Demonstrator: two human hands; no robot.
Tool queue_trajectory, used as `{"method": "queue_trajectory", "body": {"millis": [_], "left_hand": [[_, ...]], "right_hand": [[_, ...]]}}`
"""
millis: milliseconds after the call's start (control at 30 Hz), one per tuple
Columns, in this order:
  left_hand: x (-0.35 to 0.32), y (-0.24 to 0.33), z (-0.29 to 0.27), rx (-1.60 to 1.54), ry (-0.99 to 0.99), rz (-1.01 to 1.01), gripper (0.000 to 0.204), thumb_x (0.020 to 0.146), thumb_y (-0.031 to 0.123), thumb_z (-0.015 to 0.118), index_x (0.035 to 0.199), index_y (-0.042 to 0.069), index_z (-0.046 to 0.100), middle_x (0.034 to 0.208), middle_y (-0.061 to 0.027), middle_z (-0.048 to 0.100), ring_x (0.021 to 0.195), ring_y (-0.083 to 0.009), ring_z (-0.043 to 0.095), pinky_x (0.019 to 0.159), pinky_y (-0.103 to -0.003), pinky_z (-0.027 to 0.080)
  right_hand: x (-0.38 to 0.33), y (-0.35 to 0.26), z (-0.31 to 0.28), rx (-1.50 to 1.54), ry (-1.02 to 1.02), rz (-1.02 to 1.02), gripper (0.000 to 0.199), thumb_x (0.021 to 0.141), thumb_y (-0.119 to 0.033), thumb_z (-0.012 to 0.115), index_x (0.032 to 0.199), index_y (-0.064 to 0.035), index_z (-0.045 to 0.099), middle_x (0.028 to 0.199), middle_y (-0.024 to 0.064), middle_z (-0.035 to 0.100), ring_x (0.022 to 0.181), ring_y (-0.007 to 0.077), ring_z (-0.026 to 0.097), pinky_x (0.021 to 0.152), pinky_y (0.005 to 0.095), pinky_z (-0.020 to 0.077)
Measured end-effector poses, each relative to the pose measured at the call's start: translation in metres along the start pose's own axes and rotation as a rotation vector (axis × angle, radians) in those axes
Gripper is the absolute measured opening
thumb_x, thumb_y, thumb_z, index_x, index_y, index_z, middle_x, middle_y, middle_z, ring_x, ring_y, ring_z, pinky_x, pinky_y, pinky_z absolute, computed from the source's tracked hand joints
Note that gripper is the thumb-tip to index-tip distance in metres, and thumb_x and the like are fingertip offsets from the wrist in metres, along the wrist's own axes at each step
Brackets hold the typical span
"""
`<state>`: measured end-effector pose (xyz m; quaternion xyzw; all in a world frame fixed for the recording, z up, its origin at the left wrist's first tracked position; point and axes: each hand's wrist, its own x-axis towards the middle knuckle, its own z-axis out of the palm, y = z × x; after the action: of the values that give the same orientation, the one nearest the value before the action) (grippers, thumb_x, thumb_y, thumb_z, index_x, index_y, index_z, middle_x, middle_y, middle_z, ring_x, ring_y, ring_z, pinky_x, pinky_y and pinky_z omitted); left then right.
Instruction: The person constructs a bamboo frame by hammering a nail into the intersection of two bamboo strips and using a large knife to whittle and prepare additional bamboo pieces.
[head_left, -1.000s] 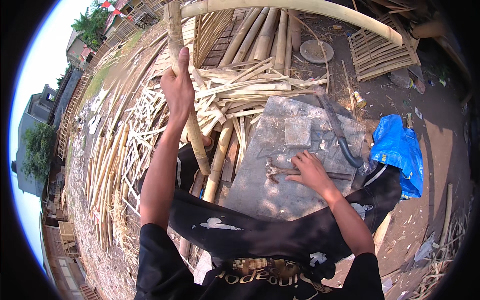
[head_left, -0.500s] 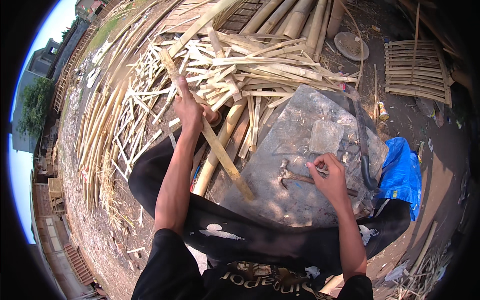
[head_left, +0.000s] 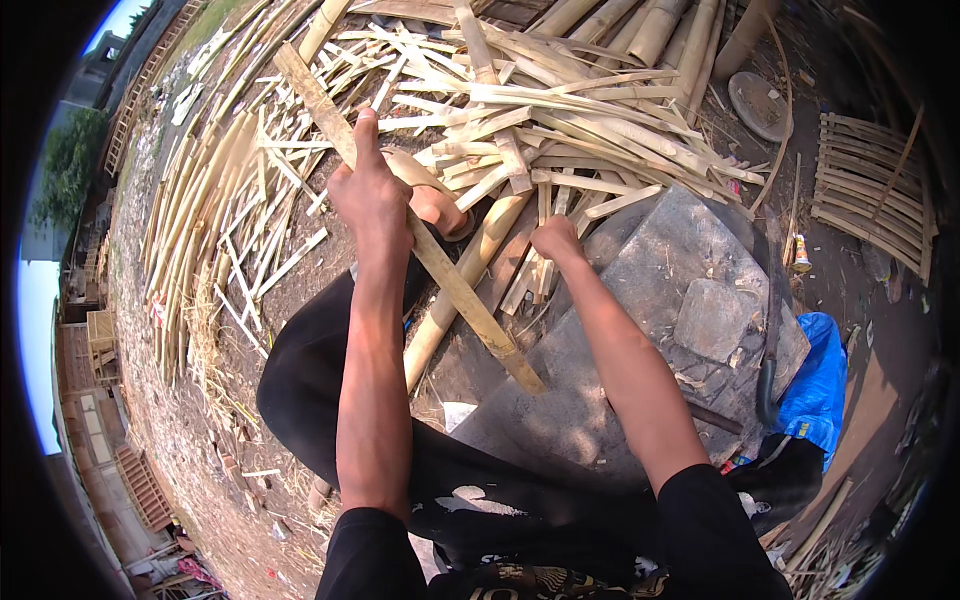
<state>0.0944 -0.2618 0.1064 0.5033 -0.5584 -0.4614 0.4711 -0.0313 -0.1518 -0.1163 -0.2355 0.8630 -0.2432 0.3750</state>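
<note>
My left hand point(head_left: 372, 195) is closed round a long flat bamboo slat point(head_left: 470, 305), which slants from the upper left down to the slab's near-left edge. My right hand point(head_left: 557, 240) is stretched out past the slab's far-left edge, beside the near ends of some short bamboo strips point(head_left: 538, 262). Its fingers look curled, but whatever they grip is hidden. Under my right forearm lies a hammer; its handle point(head_left: 715, 415) shows while its head is covered. Everything here rests on or around a grey stone slab point(head_left: 520, 435).
A heap of split bamboo point(head_left: 600, 135) spreads beyond the slab. On the slab sit a squarish block point(head_left: 715, 320) and, at its right edge, a dark-handled long tool point(head_left: 767, 385). A blue plastic sheet point(head_left: 815, 385) lies to the right, a slatted bamboo panel point(head_left: 870, 190) farther off.
My right hand has moved from above the hammer, forward and left to the bamboo strips. My left hand keeps hold of the slat. The whole view has shifted somewhat.
</note>
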Motion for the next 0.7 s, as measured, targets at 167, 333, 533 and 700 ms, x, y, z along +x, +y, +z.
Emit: {"method": "queue_trajectory", "body": {"millis": [167, 333, 533, 700], "left_hand": [[0.003, 0.012, 0.017, -0.066, -0.064, -0.046, 0.055, 0.095, 0.045, 0.069, 0.058, 0.008, 0.052, 0.049, 0.0005, 0.043, 0.041, -0.0111, 0.037, 0.042, -0.032, 0.03], [0.005, 0.015, 0.011, 0.015, 0.005, -0.124, 0.057, 0.091, 0.05, 0.072, 0.057, 0.008, 0.052, 0.05, -0.0003, 0.044, 0.042, -0.012, 0.04, 0.044, -0.031, 0.032], [0.001, 0.02, 0.024, -0.059, -0.054, -0.177, 0.055, 0.09, 0.053, 0.072, 0.059, 0.018, 0.043, 0.049, 0.0043, 0.035, 0.041, -0.0102, 0.035, 0.042, -0.029, 0.029], [0.001, 0.023, 0.016, -0.103, 0.001, -0.148, 0.055, 0.09, 0.053, 0.071, 0.06, 0.022, 0.037, 0.048, 0.0053, 0.028, 0.039, -0.0105, 0.03, 0.039, -0.029, 0.026]], "right_hand": [[0.074, 0.047, 0.028, 1.063, 0.451, 0.749, 0.04, 0.095, -0.03, 0.059, 0.112, 0.0058, 0.068, 0.115, 0.0217, 0.071, 0.103, 0.0358, 0.071, 0.087, 0.0436, 0.0577], [0.069, -0.003, 0.005, 1.777, 0.629, 0.927, 0.058, 0.1, -0.046, 0.051, 0.13, 0.0026, 0.058, 0.131, 0.0184, 0.065, 0.11, 0.0321, 0.068, 0.09, 0.043, 0.0567], [0.087, 0.025, 0.001, 1.903, 0.725, 0.741, 0.06, 0.102, -0.05, 0.047, 0.135, 0.0002, 0.055, 0.136, 0.016, 0.062, 0.11, 0.0301, 0.068, 0.091, 0.0426, 0.0563], [0.033, -0.025, -0.045, 2.061, 0.586, 0.697, 0.045, 0.108, -0.04, 0.037, 0.132, -0.0077, 0.059, 0.127, 0.0101, 0.063, 0.11, 0.0213, 0.063, 0.091, 0.0393, 0.0531]]}}
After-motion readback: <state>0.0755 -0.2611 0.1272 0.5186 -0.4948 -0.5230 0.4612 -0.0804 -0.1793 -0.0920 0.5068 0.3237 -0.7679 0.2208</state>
